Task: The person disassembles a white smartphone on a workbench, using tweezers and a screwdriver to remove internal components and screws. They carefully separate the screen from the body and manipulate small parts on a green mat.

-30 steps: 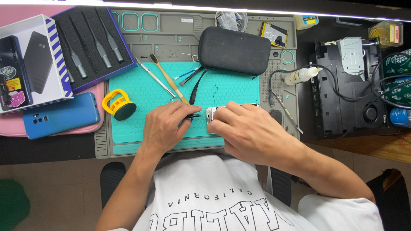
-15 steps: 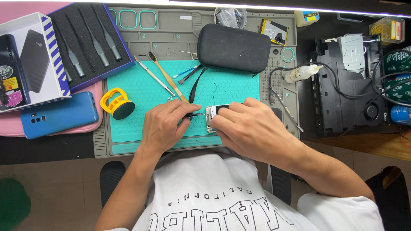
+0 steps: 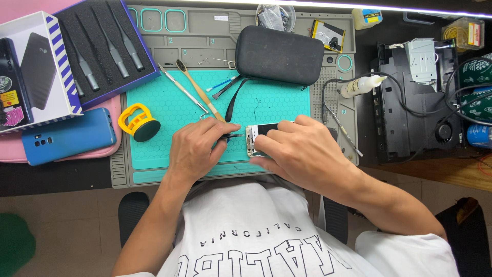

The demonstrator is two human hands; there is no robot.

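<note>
Pinching tweezers [image 3: 231, 136], left hand [image 3: 197, 149] meets phone [image 3: 261, 136].

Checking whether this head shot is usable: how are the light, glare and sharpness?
Head view: evenly lit and sharp on the left hand, right hand and phone; a bright light strip glares along the top edge; edges bow slightly.

One head-worn view, steeply downward and close over the teal work mat [image 3: 169, 110] and lap
</note>
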